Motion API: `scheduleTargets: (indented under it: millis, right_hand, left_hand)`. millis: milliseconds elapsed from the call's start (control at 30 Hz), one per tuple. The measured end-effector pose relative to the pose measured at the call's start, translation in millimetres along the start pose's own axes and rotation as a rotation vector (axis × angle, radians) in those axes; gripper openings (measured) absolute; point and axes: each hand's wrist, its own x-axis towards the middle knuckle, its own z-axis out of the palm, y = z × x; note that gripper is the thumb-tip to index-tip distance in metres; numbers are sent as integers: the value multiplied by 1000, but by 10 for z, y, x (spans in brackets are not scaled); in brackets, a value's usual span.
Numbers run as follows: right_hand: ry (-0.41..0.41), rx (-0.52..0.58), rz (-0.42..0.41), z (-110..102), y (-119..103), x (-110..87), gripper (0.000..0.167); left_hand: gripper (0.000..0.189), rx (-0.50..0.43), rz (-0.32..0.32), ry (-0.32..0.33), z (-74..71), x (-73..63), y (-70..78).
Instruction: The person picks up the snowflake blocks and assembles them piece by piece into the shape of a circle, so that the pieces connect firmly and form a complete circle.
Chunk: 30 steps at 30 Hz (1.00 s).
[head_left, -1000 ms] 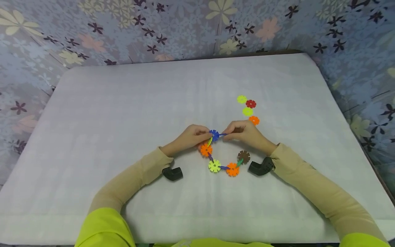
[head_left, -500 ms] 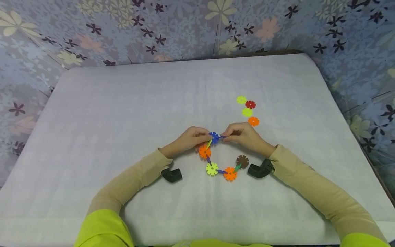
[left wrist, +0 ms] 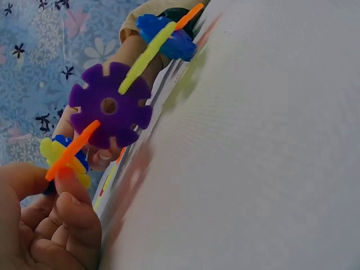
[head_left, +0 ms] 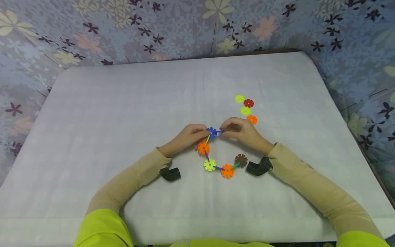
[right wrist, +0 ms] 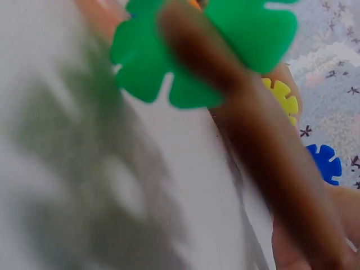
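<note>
My left hand (head_left: 191, 137) pinches the upper end of a chain of slotted plastic discs, at a blue slotted disc (head_left: 211, 133). Beside it an edge-on blue-purple disc (head_left: 220, 131) sticks out to the right, and the fingertips of my right hand (head_left: 242, 133) pinch its outer end. Below the left hand the chain curves down through an orange disc (head_left: 203, 148), a yellow-green disc (head_left: 210, 165) and another orange disc (head_left: 227, 171) to a brown disc (head_left: 241, 160). Edge-on discs link them. A purple disc (left wrist: 109, 105) looms large in the left wrist view, a green disc (right wrist: 247, 34) in the right.
Past the right hand, several loose discs lie in a short row: two yellow ones, a red disc (head_left: 248, 103) and an orange one nearest the knuckles. Black wrist mounts (head_left: 260, 166) stick out from both sleeves. The white table (head_left: 123, 113) ends against a flowered cloth.
Both hands and the chain dip slightly towards the body, then rise away from it again. Fingers stay on the same two blue discs. The loose discs lie as before; the head view shifts slightly.
</note>
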Motion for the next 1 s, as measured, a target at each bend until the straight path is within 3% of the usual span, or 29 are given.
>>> scheduleTargets:
  millis: [233,533,733,800,867,1000]
  right_hand:
    - [1,15,-35,-13,15,-13,12]
    - [33,18,-74,-9,23,-34,14]
    - [2,-31,-80,-60,189,-29,23]
    - [-4,-138,-74,-138,197,-4,32]
    - [22,-314,-59,-244,161,21,39]
    - [81,-746,99,-449,81,31,39]
  left_hand:
    - [23,4,32,-45,3,14,-15]
    - [22,9,30,-46,10,18,-21]
    - [21,1,31,-17,23,4,-23]
    - [19,-9,26,2,27,-2,-13]
    - [18,-14,20,19,26,-7,-3]
    - [17,-9,14,67,21,-3,-3]
